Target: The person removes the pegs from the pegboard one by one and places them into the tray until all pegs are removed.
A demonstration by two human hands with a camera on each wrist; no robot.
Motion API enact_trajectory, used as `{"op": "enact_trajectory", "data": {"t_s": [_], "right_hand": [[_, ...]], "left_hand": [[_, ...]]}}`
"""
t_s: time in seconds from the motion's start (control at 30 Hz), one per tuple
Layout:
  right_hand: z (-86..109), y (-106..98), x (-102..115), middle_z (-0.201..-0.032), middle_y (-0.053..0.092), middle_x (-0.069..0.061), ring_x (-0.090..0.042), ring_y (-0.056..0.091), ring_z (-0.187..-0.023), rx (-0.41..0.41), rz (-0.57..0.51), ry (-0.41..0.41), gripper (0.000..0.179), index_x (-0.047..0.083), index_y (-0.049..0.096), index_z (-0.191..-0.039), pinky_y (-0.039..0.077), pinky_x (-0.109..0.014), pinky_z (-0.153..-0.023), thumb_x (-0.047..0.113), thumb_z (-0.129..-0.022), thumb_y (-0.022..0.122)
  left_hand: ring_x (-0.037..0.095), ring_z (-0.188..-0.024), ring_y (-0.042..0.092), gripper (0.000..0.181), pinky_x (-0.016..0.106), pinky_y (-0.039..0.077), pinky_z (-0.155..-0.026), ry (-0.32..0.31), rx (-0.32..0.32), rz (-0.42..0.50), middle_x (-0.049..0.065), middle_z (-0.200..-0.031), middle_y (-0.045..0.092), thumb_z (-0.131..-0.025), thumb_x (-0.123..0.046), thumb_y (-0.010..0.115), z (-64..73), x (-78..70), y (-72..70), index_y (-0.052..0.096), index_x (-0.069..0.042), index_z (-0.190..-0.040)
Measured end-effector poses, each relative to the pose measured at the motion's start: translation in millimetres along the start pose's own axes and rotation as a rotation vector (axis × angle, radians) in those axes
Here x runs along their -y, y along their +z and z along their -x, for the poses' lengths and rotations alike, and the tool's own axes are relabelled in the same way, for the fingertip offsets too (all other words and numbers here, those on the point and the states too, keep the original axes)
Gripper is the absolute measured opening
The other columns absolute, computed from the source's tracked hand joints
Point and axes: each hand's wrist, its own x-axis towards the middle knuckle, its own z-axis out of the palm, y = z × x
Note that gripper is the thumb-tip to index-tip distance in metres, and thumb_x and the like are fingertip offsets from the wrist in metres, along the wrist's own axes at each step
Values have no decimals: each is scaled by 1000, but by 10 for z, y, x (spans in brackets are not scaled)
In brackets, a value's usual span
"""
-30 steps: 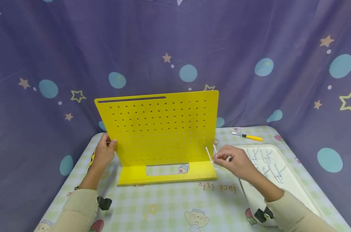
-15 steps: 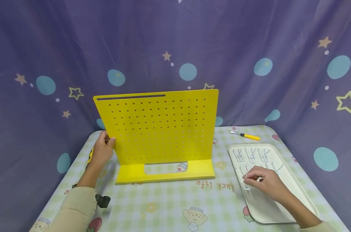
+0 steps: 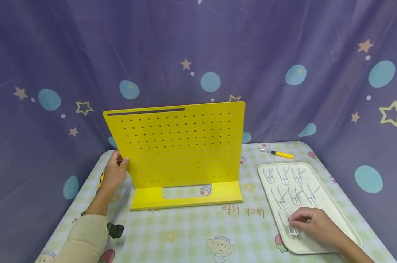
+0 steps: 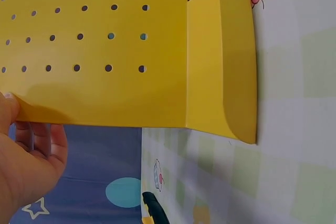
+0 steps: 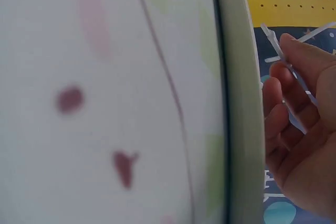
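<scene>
A yellow pegboard [image 3: 185, 144] stands upright on its bent foot on the table. My left hand [image 3: 115, 171] grips its left edge, thumb on the front and fingers behind, as the left wrist view also shows of that hand [image 4: 31, 161]. My right hand [image 3: 313, 223] is over the cream tray [image 3: 295, 248] at the right. Between thumb and forefinger it pinches a white wire hook [image 3: 292, 231], low at the tray's near left part. In the right wrist view this hook [image 5: 278, 48] pokes out past the fingertips. Several like hooks [image 3: 296, 196] lie in rows farther up the tray.
A screwdriver [image 3: 282, 155] with a yellow handle lies behind the tray. Left of the board, partly hidden by my left arm, is a yellow and black tool [image 3: 101, 178]. A checked cloth [image 3: 172, 237] covers the table, and a purple curtain [image 3: 172, 44] hangs behind.
My right hand has moved from the board's lower right side to the tray, carrying the wire hook, then nearer along it. The left hand keeps its grip on the board's edge.
</scene>
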Motion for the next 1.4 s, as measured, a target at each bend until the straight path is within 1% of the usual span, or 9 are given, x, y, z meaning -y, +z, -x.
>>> {"op": "enact_trajectory", "data": {"t_s": [0.1, 0.23, 0.5, 0.7, 0.9, 1.03, 1.23, 1.33, 1.4], "right_hand": [[9, 9, -17, -87, 74, 12, 0, 65, -76, 79, -39, 12, 7, 21, 78, -91, 53, -20, -69, 26, -87, 80], [29, 31, -44, -89, 74, 13, 1, 64, -75, 120, -31, 3, 8, 22, 77, -91, 53, -21, -66, 28, -88, 79], [54, 30, -70, -81, 69, 21, 5, 60, -72, 42, 108, -36, 8, 29, 74, -85, 50, -20, -65, 30, -83, 82], [55, 26, -87, -79, 66, 22, 5, 57, -69, 38, 121, -52, 9, 29, 74, -85, 48, -20, -61, 27, -83, 82], [56, 36, -84, -80, 65, 22, 5, 57, -70, 43, 127, -71, 9, 29, 73, -85, 48, -20, -62, 27, -84, 82], [46, 29, -79, -79, 64, 22, 6, 56, -70, 55, 143, -59, 10, 30, 72, -86, 48, -20, -62, 29, -84, 82], [85, -128, -117, -79, 62, 22, 7, 54, -70, 85, 155, -78, 14, 23, 74, -94, 47, -20, -61, 21, -83, 83], [71, -329, -128, -82, 63, 21, 7, 54, -70, 86, 145, -150, 17, 15, 74, -100, 47, -20, -58, 14, -84, 81], [28, -483, -78, -83, 63, 20, 7, 55, -70, 30, 168, -202, 20, 14, 74, -101, 46, -20, -57, 10, -83, 82]], "left_hand": [[30, -101, 56, 30, 34, 46, -76, -11, 6, 7, 20, -119, 56, -111, -29, 38, 6, 2, -12, 43, -5, -128], [30, -105, 57, 31, 34, 46, -78, -25, 21, 7, 20, -121, 56, -111, -31, 38, 8, 2, -20, 43, -6, -129], [29, -98, 55, 29, 33, 46, -76, -9, 16, -2, 20, -116, 56, -111, -28, 38, 25, -30, -24, 43, -4, -128], [27, -94, 55, 28, 32, 46, -74, 15, 15, -14, 20, -114, 57, -111, -25, 39, 29, -34, -33, 44, -3, -126], [28, -105, 56, 32, 34, 48, -79, -34, 35, -12, 17, -120, 57, -110, -33, 39, 49, -39, -69, 44, -7, -129], [33, -111, 59, 38, 38, 51, -84, -23, 62, -28, 19, -125, 58, -110, -36, 39, 38, -41, -110, 44, -7, -133], [38, -113, 58, 60, 46, 53, -86, 4, 169, -153, 24, -134, 53, -107, -48, 41, 32, -65, -168, 37, -4, -147], [49, -122, 51, 71, 58, 50, -93, -2, 308, -330, 34, -143, 44, -107, -44, 46, 124, -173, -283, 26, 6, -154], [55, -128, 47, 77, 63, 47, -98, 5, 437, -447, 39, -146, 40, -107, -41, 49, 233, -309, -401, 21, 12, -155]]}}
